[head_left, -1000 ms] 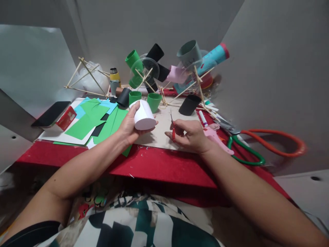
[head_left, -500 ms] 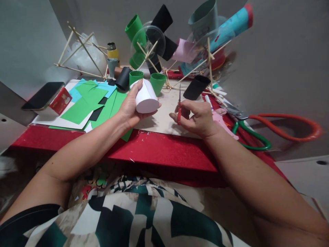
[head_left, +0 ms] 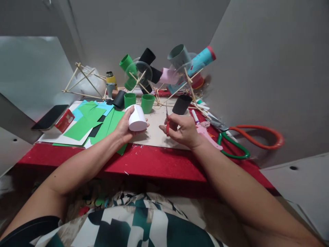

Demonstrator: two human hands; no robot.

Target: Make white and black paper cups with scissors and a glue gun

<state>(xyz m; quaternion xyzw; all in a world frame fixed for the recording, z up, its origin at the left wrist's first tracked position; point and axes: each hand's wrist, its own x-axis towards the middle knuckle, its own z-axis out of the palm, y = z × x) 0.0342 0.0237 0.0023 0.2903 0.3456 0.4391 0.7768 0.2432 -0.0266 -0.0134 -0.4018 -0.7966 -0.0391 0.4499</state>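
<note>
A white paper cup [head_left: 137, 120], tipped so its flat round end faces me, is gripped in my left hand [head_left: 125, 127], thumb along its side. My right hand [head_left: 183, 129] holds small red-handled scissors [head_left: 168, 125], tips pointing up and away; the two hands are apart. Just behind the white cup stand two green paper cups, one on the left [head_left: 130, 100] and one on the right [head_left: 148, 103]. Beyond my right hand a black paper cup [head_left: 182, 104] lies on its side. Another black cup [head_left: 119, 99] lies left of the green ones.
Green paper sheets [head_left: 84, 127] and a phone [head_left: 51, 116] are at left. Stick frames with clear discs [head_left: 138, 73] carrying coloured cups stand at the back. Large shears [head_left: 253, 132] with orange and green handles and pink scissors [head_left: 209, 135] lie at right on the red cloth [head_left: 156, 159].
The camera view has tilted up, so more wall shows. Both hands keep their hold on the white cup and the scissors, with little movement of their own.
</note>
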